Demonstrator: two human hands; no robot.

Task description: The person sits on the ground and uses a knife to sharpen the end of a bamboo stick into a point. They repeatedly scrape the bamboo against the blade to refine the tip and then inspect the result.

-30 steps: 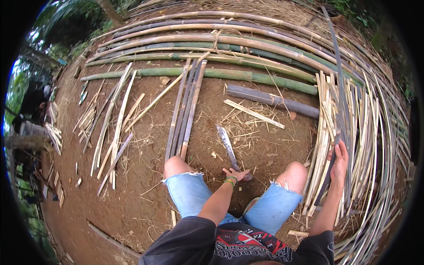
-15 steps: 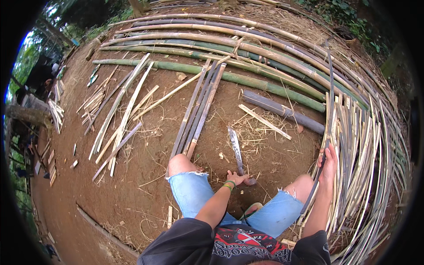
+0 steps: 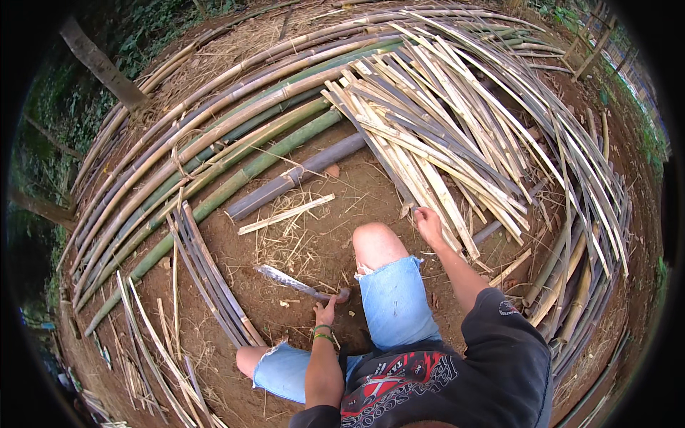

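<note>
Steel machete (image 3: 291,281) flat on bare dirt between the knees, blade pointing left, handle end under the left hand (image 3: 327,312), fingers loosely on it, grip not clearly closed. Right hand (image 3: 429,222) beyond the right knee, clasping the near end of a split bamboo strip (image 3: 457,214) from the pale pile (image 3: 442,121). Whole green bamboo poles (image 3: 214,178) curving far left.
</note>
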